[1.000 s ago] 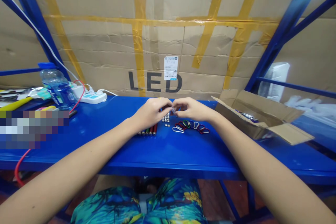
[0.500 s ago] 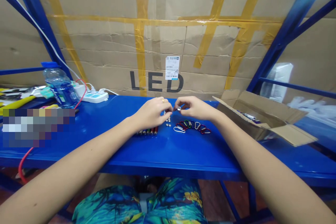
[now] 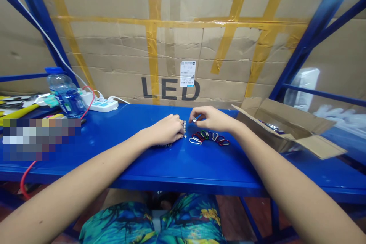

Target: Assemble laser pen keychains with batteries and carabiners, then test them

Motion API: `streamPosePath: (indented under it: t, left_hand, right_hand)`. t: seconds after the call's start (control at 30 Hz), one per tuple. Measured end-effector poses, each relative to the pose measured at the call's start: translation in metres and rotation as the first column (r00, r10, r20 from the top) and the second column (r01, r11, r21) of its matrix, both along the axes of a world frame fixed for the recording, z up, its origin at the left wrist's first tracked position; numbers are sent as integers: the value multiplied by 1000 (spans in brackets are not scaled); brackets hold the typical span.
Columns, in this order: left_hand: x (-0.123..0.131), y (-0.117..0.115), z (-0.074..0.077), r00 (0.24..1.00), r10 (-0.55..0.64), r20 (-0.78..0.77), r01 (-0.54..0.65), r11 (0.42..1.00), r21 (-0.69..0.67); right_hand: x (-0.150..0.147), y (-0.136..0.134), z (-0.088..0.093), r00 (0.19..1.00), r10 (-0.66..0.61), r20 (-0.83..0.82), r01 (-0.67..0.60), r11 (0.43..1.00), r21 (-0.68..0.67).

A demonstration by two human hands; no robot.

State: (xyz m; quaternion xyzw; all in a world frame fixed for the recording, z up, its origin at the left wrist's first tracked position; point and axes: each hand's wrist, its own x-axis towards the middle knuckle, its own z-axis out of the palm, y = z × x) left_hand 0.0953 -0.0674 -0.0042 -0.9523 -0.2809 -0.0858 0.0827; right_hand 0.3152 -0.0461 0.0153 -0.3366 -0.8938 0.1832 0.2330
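Observation:
My left hand (image 3: pixel 168 129) is low over the table with its fingers curled. Its thumb and fingertips are at a small round silver piece (image 3: pixel 185 136), the nearest of a short column of similar silver pieces (image 3: pixel 184 125) that look like button cells. Under that hand, the ends of several slim dark rods (image 3: pixel 166 145) show; the rest is covered. To the right, my right hand (image 3: pixel 208 118) is raised a little, pinching a small round silver cap-like piece (image 3: pixel 194 120). Several coloured carabiners (image 3: pixel 210 136) lie in an arc below my right hand.
An open cardboard box (image 3: pixel 283 137) stands at the right of the blue table (image 3: pixel 183 167). At the left are a water bottle (image 3: pixel 64 95) and a white power strip (image 3: pixel 103 105). A large cardboard sheet (image 3: pixel 120 53) marked LED rises behind.
My left hand has moved down and toward me, from beside my right fingers to the near end of the silver pieces, covering more of the rods. My right hand stays nearly still.

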Motion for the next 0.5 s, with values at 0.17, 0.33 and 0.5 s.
streamPosePath:
  t: [0.17, 0.33, 0.5]
  left_hand:
    - [0, 0, 2, 994, 56, 89, -47, 994, -98]
    - [0, -2, 7, 945, 79, 319, -68, 997, -45]
    - [4, -3, 6, 862, -54, 504, -3, 994, 111]
  right_hand:
    - [-1, -1, -1, 1000, 0, 18, 0, 1000, 2]
    - [-3, -1, -2, 1000, -13, 20, 14, 1000, -18]
    - [-8, -4, -2, 1000, 17, -3, -17, 997, -74]
